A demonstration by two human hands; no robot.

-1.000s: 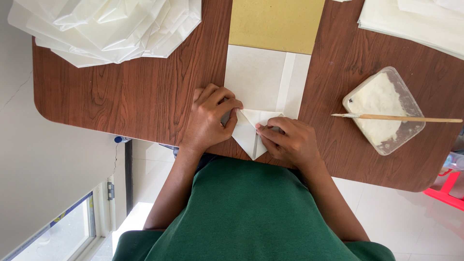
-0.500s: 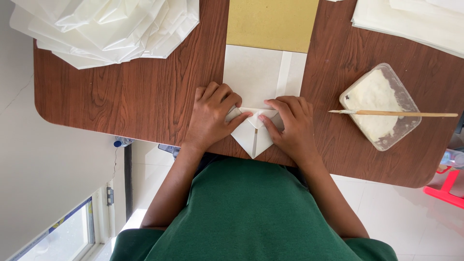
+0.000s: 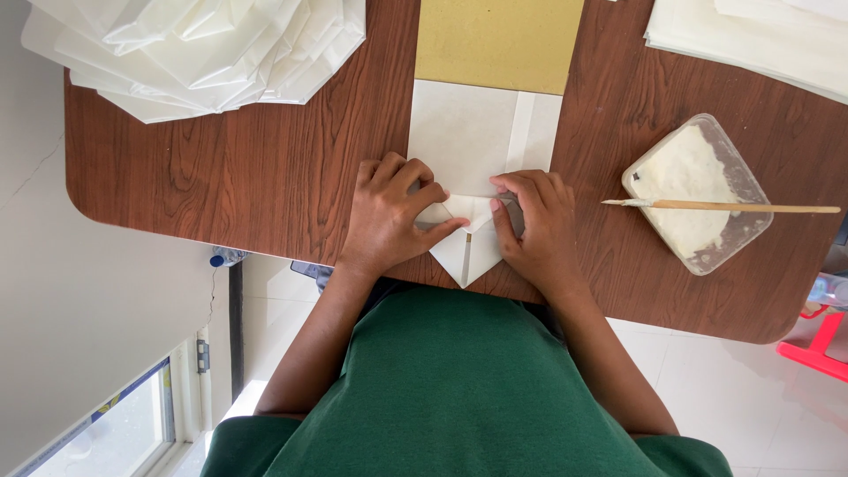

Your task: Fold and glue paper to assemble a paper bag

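Fingers of both hands press white folded paper between them.

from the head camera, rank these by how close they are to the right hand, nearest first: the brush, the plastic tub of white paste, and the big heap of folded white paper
Measured from the right hand:
1. Brush, just to its right, bristle tip pointing at the hand.
2. Plastic tub of white paste, farther right under the brush.
3. Heap of folded white paper, far across at the table's top left corner.

One package shows — a clear plastic tub of white paste on the brown table's right side, squarish with rounded corners, lying open — no labels, signs or screens.
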